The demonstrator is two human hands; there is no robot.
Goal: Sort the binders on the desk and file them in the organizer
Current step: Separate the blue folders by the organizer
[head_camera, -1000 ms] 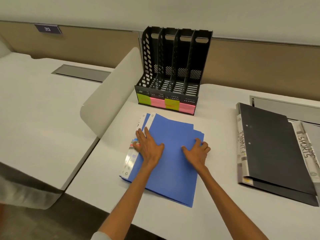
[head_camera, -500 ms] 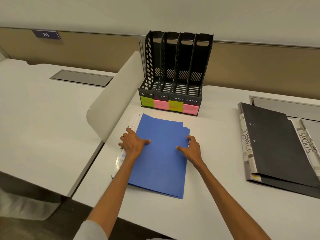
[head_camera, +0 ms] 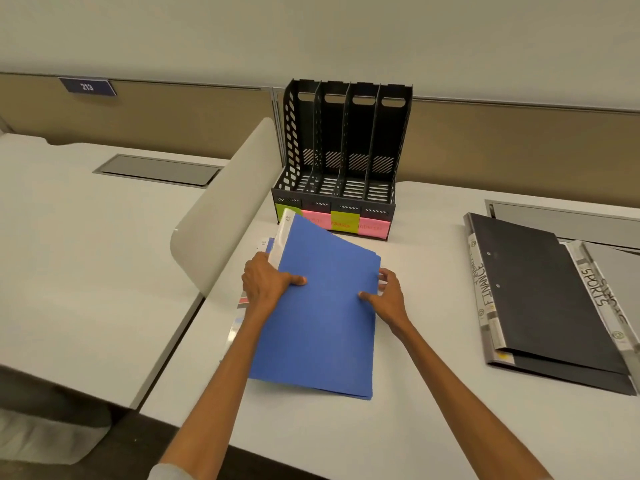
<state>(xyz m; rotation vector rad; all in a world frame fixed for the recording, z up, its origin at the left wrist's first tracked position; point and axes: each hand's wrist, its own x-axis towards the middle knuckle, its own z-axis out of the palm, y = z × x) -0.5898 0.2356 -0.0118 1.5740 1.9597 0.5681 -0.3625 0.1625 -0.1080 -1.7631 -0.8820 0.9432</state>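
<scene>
We gripped the blue binder (head_camera: 322,306) by both long edges, our left hand (head_camera: 266,282) curled round its spine side, thumb on the cover, and our right hand (head_camera: 389,297) pinching the open edge. Its long axis ran away from us toward the black organizer (head_camera: 346,150). The far spine corner was tilted up before the green label, and the near end sat low over the desk (head_camera: 415,427), well apart from the black binders (head_camera: 540,289).
</scene>
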